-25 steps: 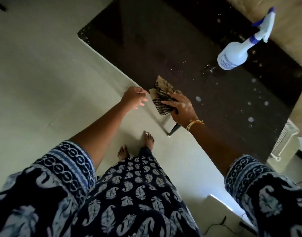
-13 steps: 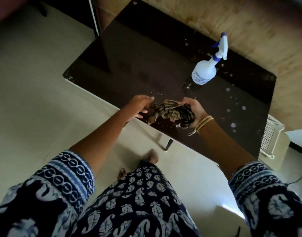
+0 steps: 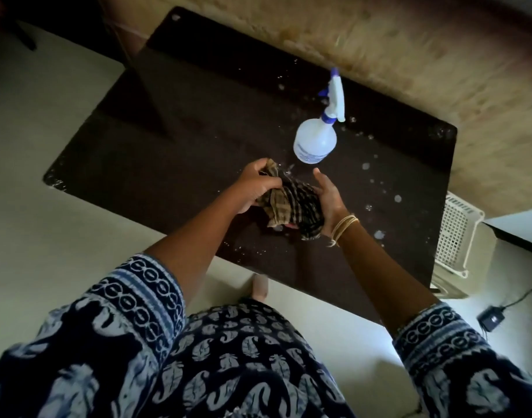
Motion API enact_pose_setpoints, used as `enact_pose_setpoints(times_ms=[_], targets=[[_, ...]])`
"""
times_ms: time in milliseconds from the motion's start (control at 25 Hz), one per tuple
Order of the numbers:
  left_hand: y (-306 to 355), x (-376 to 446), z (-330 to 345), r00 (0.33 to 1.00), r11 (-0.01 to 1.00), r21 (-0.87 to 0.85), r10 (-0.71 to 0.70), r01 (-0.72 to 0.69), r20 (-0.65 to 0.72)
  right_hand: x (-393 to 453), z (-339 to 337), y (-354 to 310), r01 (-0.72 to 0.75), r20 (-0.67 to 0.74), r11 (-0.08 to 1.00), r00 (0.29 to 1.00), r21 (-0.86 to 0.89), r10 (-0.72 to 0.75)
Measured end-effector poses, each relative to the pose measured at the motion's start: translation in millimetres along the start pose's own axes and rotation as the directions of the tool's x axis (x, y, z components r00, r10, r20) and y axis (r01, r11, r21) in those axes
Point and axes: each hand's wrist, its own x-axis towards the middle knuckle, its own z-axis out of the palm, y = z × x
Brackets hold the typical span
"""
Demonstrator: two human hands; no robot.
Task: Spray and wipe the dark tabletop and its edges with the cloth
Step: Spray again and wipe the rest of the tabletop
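The dark tabletop fills the middle of the head view, speckled with white droplets on its right half. A checked brown and black cloth is bunched above the table's near part. My left hand grips the cloth's left end. My right hand cups its right side, fingers spread around it. A white spray bottle with a blue collar and nozzle stands upright on the table just behind the cloth.
A white perforated basket stands on the floor at the table's right end. A black adapter with a cable lies on the pale floor further right. A beige wall runs behind the table. My foot shows under the near edge.
My left hand has closed on the cloth, which both hands now hold bunched above the table, a little further in from the near edge. The camera has shifted, showing more of the tabletop.
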Motion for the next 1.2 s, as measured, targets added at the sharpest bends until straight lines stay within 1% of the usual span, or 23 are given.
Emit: enact_pose_setpoints(times_ms=[40,80,120,160,200,240,280,320,400,440,480,520,560,600,640,680,720,760,840,920,1040,1160,1200], targets=[[3,6,10,1.0,1.0,0.018,0.02,-0.02,-0.005,0,-5,-3,0.114,-0.055,0.994,0.992,0.002,-0.114],[7,11,22,1.0,0.999,0.021,0.029,-0.029,-0.001,3,-12,-5,0.259,-0.118,0.963,0.956,-0.08,-0.267],[11,16,34,1.0,0.999,0.017,0.027,-0.027,0.012,5,-21,-6,0.374,-0.155,0.886,0.892,-0.273,-0.424],[15,22,46,0.999,1.0,0.015,0.006,-0.007,0.034,6,-30,-6,0.442,-0.112,0.753,0.824,-0.487,-0.556],[20,26,56,0.997,1.0,0.014,-0.022,0.021,0.073,6,-39,-4,0.467,-0.036,0.615,0.778,-0.635,-0.628],[24,29,65,0.991,0.998,0.006,-0.057,0.057,0.122,4,-44,-4,0.46,0.024,0.523,0.766,-0.718,-0.642],[31,32,72,0.979,0.995,-0.025,-0.091,0.097,0.184,5,-51,-5,0.434,0.027,0.491,0.769,-0.755,-0.639],[38,34,76,0.958,0.986,-0.082,-0.118,0.144,0.261,10,-59,-9,0.417,0.016,0.495,0.776,-0.762,-0.63],[50,39,77,0.894,0.945,-0.184,-0.174,0.269,0.413,21,-73,-14,0.405,-0.073,0.599,0.785,-0.691,-0.615],[54,43,75,0.88,0.944,-0.154,-0.202,0.292,0.429,27,-81,-17,0.409,-0.167,0.691,0.778,-0.596,-0.605],[57,47,74,0.894,0.96,-0.065,-0.227,0.273,0.387,29,-85,-19,0.415,-0.285,0.796,0.776,-0.441,-0.562],[59,53,73,0.931,0.973,0.052,-0.23,0.225,0.283,28,-86,-22,0.432,-0.372,0.873,0.79,-0.226,-0.488],[59,59,72,0.975,0.973,0.161,-0.185,0.165,0.12,23,-86,-25,0.45,-0.4,0.893,0.817,-0.009,-0.415],[58,67,70,0.994,0.961,0.261,-0.08,0.096,-0.069,20,-87,-29,0.459,-0.384,0.871,0.846,0.173,-0.37],[58,74,67,0.974,0.937,0.35,0.072,0.009,-0.216,17,-90,-35,0.47,-0.351,0.824,0.865,0.317,-0.358],[59,82,64,0.933,0.899,0.426,0.233,-0.1,-0.274,16,-93,-41,0.482,-0.327,0.768,0.871,0.422,-0.367],[63,89,63,0.903,0.859,0.473,0.345,-0.195,-0.255,16,-95,-47,0.492,-0.329,0.712,0.869,0.5,-0.369],[67,97,65,0.888,0.823,0.498,0.414,-0.272,-0.201,17,-93,-53,0.501,-0.334,0.666,0.865,0.553,-0.374],[78,115,75,0.874,0.752,0.559,0.477,-0.349,-0.097,26,-90,-62,0.485,-0.343,0.611,0.874,0.625,-0.343],[85,128,88,0.856,0.693,0.607,0.516,-0.389,-0.04,33,-88,-70,0.475,-0.347,0.595,0.88,0.648,-0.324],[87,139,95,0.813,0.716,0.521,0.578,-0.464,-0.071,40,-85,-84,0.465,-0.336,0.565,0.885,0.681,-0.323],[88,137,86,0.757,0.684,0.42,0.653,-0.596,0.01,40,-83,-95,0.46,-0.309,0.574,0.886,0.677,-0.345],[95,134,83,0.757,0.679,0.41,0.651,-0.608,0.045,40,-82,-97,0.451,-0.304,0.578,0.891,0.68,-0.337]])
